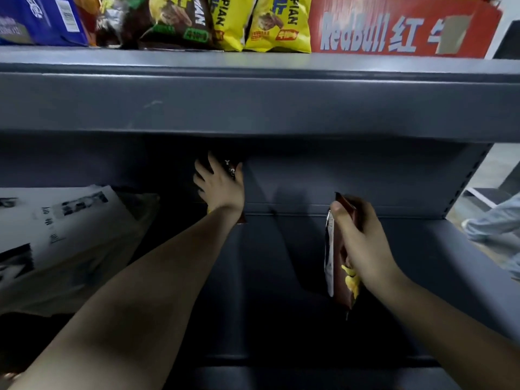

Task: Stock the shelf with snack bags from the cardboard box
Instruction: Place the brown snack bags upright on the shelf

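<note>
Both arms reach into the lower bay of the grey shelf (253,102). The left hand (222,184) is far back under the upper board, fingers splayed straight across the face of a dark snack bag (229,167) that stands against the shelf's back wall. That grip is released, a flat press rather than a clutch. The bag's lower corner shows just below the wrist.

Nearer the shelf's front and towards its right end, the right hand (363,243) has its grip clenched round a brown snack bag (339,291). It is held edge-on and upright above the lower deck (270,291), not touching it, with a pale seam strip facing left and yellow print near the heel of the hand.

At the left end of the same bay lies a white printed pack (64,220), its lettering too blurred to read. On top of the shelf stand yellow snack bags (275,21), another brown one beside them, and a red RedBull carton (399,26) at the right end. Past the shelf's right upright, a leg in pale jeans (495,220).
</note>
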